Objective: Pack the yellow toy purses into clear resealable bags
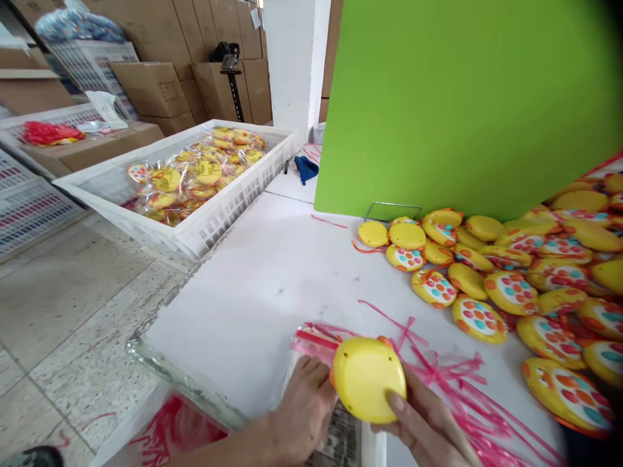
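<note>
My right hand (428,415) grips a round yellow plastic toy (367,379), plain back up, with the thumb on its lower right edge. Small orange bits stick out at the toy's rim. Close against the toy's left side is my left hand (306,405), its fingers curled over; what they pinch is hidden. Beneath the left hand lie clear plastic bags (316,340) with a pink-red edge, and a dark printed sheet (343,438) shows below the toy. Pink ribbon strips (452,373) lie tangled to the right of my right hand.
Many similar toys with coloured dots (481,318) are heaped on the white table (233,298) at right, before a green board (452,104). A white crate (195,240) of bagged toys stands at left. A blue cloth (306,168) lies at the table's far end.
</note>
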Available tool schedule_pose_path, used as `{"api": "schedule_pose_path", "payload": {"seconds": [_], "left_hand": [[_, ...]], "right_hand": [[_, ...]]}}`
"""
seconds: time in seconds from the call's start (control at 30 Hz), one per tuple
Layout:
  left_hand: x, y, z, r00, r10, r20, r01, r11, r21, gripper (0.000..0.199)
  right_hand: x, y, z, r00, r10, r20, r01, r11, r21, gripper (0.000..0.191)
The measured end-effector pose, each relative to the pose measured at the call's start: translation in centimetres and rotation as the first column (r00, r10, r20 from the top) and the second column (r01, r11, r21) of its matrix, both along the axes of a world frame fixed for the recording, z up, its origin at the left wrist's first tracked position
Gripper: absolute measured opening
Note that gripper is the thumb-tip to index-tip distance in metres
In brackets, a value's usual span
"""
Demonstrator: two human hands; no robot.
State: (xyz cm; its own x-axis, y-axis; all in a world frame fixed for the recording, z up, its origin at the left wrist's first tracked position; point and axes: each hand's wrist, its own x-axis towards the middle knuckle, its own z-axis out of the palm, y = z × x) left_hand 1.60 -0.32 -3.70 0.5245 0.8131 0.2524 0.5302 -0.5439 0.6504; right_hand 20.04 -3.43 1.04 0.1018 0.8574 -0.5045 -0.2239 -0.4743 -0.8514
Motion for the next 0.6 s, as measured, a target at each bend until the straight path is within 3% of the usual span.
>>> {"api": "schedule_pose_path", "payload": {"seconds": [0.07, 0.2, 0.4, 0.47, 0.6], "left_hand": [[0.1, -0.3, 0.3, 0.998, 0.037, -0.044, -0.035, 0.998, 0.061, 0.023], [-0.1, -1.0, 1.0, 0.989, 0.097, -0.114, -0.086, 0.992, 0.096, 0.014], [-0.1, -1.1, 1.1, 0.998, 0.066, -0.001, -0.066, 0.996, 0.066, 0.005], [-0.1, -1.0, 0.9, 0.998, 0.040, 0.040, -0.041, 0.998, 0.040, 0.004], [-0.2, -1.1, 1.1, 1.000, -0.006, 0.006, 0.005, 0.995, 0.105, 0.014]], "right_hand": [[-1.0, 0.5, -0.2, 0.990, -0.010, 0.143, 0.002, 0.998, 0.062, 0.068], [-1.4, 0.8, -0.7, 0.904, 0.136, 0.406, -0.191, 0.977, 0.099, 0.068], [-1.4, 0.7, -1.0, 0.789, 0.063, 0.612, -0.235, 0.950, 0.206, 0.057], [-1.5, 0.8, -1.2, 0.715, 0.110, 0.690, -0.346, 0.914, 0.213, 0.054], [-0.9, 0.8, -1.5, 0.579, 0.169, 0.797, -0.569, 0.784, 0.248, 0.046]]}}
